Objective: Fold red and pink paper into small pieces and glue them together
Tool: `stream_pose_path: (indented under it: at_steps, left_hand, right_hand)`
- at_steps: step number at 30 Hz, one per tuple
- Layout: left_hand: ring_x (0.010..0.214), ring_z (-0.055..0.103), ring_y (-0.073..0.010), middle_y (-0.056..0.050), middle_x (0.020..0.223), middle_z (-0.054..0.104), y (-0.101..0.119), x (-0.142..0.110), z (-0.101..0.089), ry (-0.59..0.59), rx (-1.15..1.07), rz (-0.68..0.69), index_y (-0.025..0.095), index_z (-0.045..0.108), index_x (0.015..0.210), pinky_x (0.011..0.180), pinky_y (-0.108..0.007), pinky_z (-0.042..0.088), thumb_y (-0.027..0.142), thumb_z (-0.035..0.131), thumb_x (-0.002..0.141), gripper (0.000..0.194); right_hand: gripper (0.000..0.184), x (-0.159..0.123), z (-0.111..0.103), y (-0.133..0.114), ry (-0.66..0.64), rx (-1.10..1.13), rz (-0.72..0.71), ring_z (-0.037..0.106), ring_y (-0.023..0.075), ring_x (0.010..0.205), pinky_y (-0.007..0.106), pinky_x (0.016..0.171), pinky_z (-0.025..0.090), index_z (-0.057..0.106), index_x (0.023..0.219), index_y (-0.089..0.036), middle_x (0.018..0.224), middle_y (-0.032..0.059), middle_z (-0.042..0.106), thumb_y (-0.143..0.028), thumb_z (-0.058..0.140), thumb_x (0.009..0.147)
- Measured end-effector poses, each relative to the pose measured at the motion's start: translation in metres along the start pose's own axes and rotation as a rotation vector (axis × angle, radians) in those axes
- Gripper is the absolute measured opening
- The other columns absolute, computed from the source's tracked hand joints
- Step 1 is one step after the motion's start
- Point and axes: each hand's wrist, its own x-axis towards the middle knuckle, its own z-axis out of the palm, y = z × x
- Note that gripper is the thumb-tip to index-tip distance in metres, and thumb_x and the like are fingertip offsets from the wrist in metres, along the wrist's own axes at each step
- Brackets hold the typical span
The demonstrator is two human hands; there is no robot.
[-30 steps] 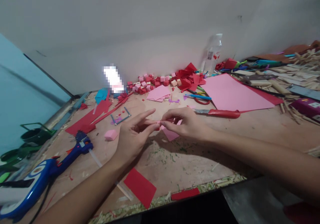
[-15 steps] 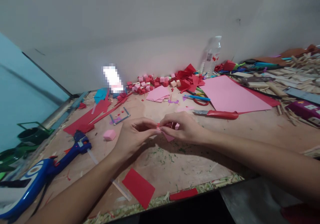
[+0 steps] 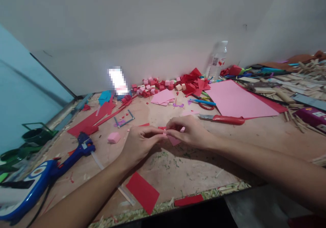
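Worktable carried a large pink sheet, laid flat toward the back right, and a glue gun on the left, perhaps for easy reach. The left hand and right hand met near the table's middle, a red-handled knife lying just beyond the right. Thumbs and fingers of both pinched one tiny pinkish piece between them, seemingly steadying it from two sides.

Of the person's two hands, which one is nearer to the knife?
Right. The right hand is just to the left of the knife, not touching it; the left hand is farther left, beyond the right one.
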Motion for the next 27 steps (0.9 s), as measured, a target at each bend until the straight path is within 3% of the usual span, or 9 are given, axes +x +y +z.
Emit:
stream_pose_path:
  at_steps: [9,21,27]
  left_hand:
    - [0.060,0.066,-0.0132,-0.002,0.068,0.079,-0.001,0.003,-0.001,0.004,-0.008,-0.014,0.021,0.085,0.074,0.055,-0.021,0.048,0.020,0.082,0.076,0.004]
    - [0.060,0.064,-0.0121,-0.001,0.066,0.076,-0.001,0.002,-0.004,-0.028,0.014,0.032,0.020,0.082,0.072,0.057,-0.020,0.048,0.019,0.081,0.079,0.007]
    - [0.057,0.064,-0.0112,0.001,0.063,0.075,0.000,0.002,-0.004,0.016,-0.057,0.000,0.020,0.080,0.067,0.054,-0.018,0.048,0.016,0.086,0.072,0.009]
  right_hand:
    - [0.013,0.006,-0.011,-0.002,-0.134,0.115,0.052,0.066,0.0140,0.077,0.025,0.069,0.048,0.078,0.094,-0.016,0.086,0.0040,0.077,-0.021,0.066,0.094]
    - [0.016,0.004,-0.012,-0.006,-0.170,0.254,0.102,0.067,0.0144,0.076,0.026,0.068,0.052,0.078,0.091,-0.015,0.085,0.0041,0.076,-0.026,0.066,0.093]
    - [0.015,0.001,-0.010,-0.006,-0.191,0.410,0.189,0.067,0.0138,0.070,0.025,0.062,0.055,0.077,0.088,-0.015,0.079,0.0028,0.073,-0.029,0.071,0.090]
